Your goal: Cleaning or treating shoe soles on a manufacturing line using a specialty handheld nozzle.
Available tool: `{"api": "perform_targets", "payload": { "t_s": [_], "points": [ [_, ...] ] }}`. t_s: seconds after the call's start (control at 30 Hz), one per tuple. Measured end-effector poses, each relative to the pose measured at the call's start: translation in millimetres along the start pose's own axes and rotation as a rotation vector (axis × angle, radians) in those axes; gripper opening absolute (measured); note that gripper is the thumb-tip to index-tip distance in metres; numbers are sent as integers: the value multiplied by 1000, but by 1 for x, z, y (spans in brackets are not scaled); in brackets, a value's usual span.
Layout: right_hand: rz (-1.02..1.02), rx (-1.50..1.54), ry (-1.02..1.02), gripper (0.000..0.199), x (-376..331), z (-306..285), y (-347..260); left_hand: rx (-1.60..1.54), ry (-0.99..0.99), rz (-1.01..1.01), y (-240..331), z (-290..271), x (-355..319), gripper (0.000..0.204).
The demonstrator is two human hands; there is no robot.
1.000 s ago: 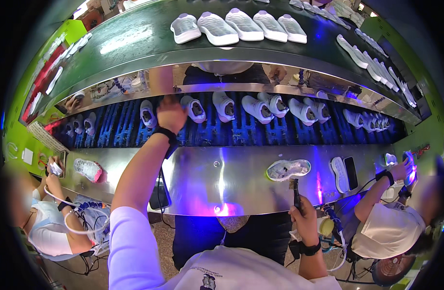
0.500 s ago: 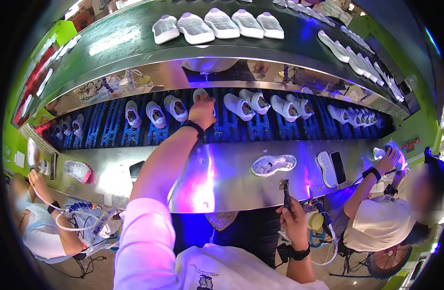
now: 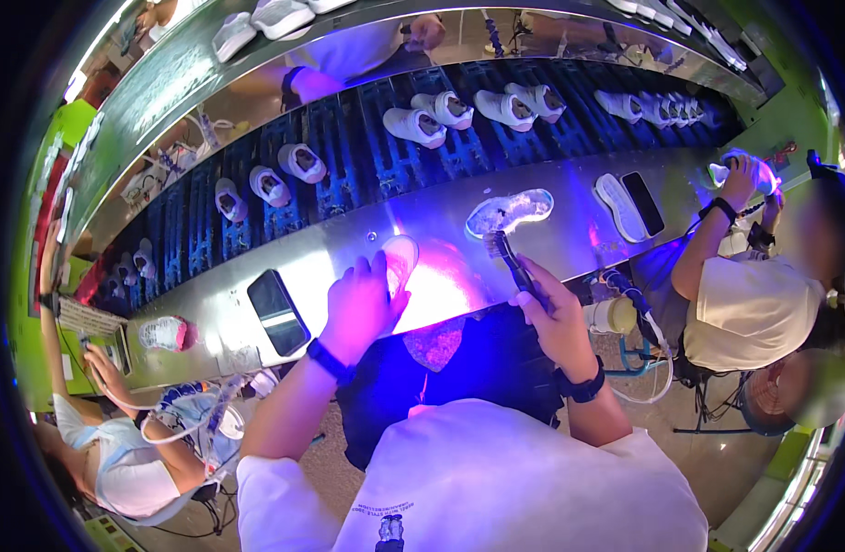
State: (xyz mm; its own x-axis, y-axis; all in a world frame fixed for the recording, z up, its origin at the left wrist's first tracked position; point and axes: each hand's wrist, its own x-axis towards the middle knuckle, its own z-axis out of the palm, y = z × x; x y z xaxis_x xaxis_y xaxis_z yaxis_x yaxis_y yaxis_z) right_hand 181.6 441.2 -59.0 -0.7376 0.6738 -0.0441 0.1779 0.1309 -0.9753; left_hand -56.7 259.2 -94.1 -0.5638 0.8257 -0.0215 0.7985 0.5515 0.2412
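Over the near edge of the metal bench, my left hand is closed on a pale shoe, lit pink and violet. The hand covers part of the shoe. A dark-handled brush is gripped in my right hand, bristle end pointing up and away from me. Just beyond the bristles lies a white shoe sole, inner side up with cloudy patches; whether the brush touches it I cannot tell.
A slatted blue conveyor behind the bench carries several white shoes. A black phone lies at left; a second phone sits beside another sole at right. Co-workers sit on both sides, a person's hand at right holding a shoe.
My left hand has come back from the conveyor to the bench with a shoe. My right hand has raised the brush toward the sole. The view has tilted and shifted.
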Motion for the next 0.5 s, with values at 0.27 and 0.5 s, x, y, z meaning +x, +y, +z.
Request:
{"api": "perform_targets", "payload": {
  "t_s": [0.27,0.5],
  "points": [
    [-91,-38,-86,48,-37,-8,-29,-1340,159,-134,23,-8,-38,62],
    [-131,-98,-207,47,-32,1,-45,-600,605,575,25,-30,-77,59]
  ]
}}
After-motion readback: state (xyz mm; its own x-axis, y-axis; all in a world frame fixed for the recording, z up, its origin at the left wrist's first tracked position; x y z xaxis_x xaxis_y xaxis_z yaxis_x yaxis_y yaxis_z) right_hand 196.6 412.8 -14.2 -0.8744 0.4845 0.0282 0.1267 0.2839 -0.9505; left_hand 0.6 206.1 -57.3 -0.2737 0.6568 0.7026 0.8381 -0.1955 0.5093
